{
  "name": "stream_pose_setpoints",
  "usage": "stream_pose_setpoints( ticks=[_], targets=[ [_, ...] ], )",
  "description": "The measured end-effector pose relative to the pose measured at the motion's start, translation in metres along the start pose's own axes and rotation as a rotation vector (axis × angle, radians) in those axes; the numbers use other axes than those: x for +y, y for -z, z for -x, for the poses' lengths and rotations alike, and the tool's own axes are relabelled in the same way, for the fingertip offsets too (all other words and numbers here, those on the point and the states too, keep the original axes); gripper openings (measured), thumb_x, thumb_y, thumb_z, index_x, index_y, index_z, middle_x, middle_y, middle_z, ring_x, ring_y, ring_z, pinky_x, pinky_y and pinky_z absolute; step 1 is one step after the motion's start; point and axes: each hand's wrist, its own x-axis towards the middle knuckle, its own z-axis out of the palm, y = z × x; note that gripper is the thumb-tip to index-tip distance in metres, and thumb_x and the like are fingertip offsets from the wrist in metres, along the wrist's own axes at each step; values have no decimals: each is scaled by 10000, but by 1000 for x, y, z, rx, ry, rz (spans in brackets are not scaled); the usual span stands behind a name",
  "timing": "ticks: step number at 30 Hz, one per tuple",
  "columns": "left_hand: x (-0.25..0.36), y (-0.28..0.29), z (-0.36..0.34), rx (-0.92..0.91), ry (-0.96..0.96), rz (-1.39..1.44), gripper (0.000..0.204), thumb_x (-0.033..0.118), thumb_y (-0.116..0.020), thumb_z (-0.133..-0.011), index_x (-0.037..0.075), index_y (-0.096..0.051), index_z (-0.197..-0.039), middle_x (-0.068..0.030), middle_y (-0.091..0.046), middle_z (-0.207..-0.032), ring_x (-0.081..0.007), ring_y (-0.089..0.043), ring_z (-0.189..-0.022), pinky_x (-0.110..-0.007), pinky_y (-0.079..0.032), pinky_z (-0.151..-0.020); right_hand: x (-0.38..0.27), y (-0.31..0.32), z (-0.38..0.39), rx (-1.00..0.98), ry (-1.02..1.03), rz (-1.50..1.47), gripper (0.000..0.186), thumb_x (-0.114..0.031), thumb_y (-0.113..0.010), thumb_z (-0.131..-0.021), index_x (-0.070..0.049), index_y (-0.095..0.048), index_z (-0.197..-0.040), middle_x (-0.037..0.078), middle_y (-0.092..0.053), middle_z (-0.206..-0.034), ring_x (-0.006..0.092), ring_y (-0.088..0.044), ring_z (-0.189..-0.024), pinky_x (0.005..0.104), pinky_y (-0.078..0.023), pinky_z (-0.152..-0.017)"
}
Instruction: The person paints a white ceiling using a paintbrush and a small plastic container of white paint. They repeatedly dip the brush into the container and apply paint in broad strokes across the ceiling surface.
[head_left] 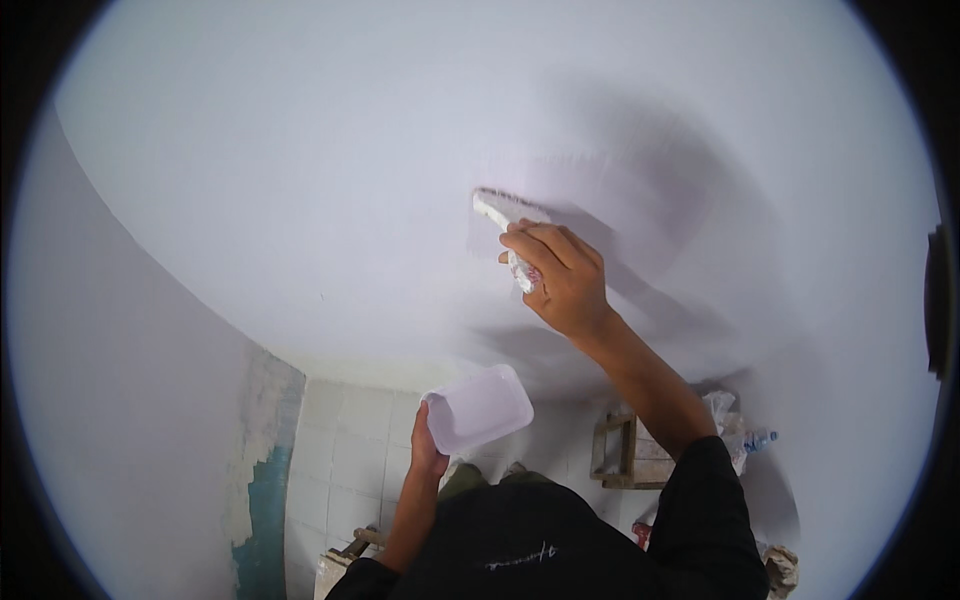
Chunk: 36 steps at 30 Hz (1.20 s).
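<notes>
My right hand (560, 270) grips a paintbrush (505, 215) smeared with white paint, its bristles against the pale wall (330, 180) in front of me, beside a faint band of lilac paint and the shadows of my arm. Lower down, my left hand (430, 445) holds a small white rectangular plastic tub (480, 400) by its left side; it contains pale lilac paint.
A side wall (130, 360) on the left has a teal, peeling patch. Below lies a white tiled floor (340, 430). A wooden stool (630, 450) with plastic bags and a bottle (760, 440) stands at the lower right. Wooden pieces (355, 550) lie at the lower left.
</notes>
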Motion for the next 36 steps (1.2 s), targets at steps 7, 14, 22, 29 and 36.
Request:
stream_pose_setpoints(
  ticks=[7,14,22,29,36],
  targets=[
    [7,0,-17,-50,1,-47,570,426,-303,-1079,12,-411,-1457,-144,-526,-1419,-285,-497,-1322,-432,-388,-1115,-4,2,-9,146,295,213,298,-82,-771,-649,-117,-685,-932,55,-693,-1070,264,-684,-1007,332,-602,-814],
    [10,-3,-25,-65,5,-88,576,422,-304,-1079,7,-397,-1467,-155,-514,-1436,-298,-485,-1338,-434,-380,-1123,-5,-13,89,-34,179,201,194,-98,-759,-728,-101,-699,-912,79,-711,-1063,266,-696,-1003,354,-600,-851],
    [28,-21,-4,-96,57,-116,554,411,-323,-1078,20,-413,-1460,-143,-526,-1421,-285,-498,-1322,-430,-389,-1115,-22,7,108,-168,-37,105,275,-60,-738,-687,-103,-692,-954,75,-704,-1058,267,-690,-987,378,-593,-847],
    [22,-23,-5,-122,127,-125,567,425,-315,-1078,16,-411,-1460,-140,-526,-1422,-283,-506,-1316,-430,-411,-1100,-2,38,38,-19,-111,71,311,16,-702,-705,-60,-683,-1006,89,-706,-1041,278,-691,-960,391,-594,-828],
    [22,-28,0,-156,115,-111,581,436,-310,-1078,14,-403,-1466,-149,-519,-1430,-292,-496,-1332,-433,-405,-1108,-14,60,-4,144,135,218,263,-70,-750,-732,-78,-696,-989,79,-703,-1061,297,-689,-985,388,-601,-819]
  ],
)
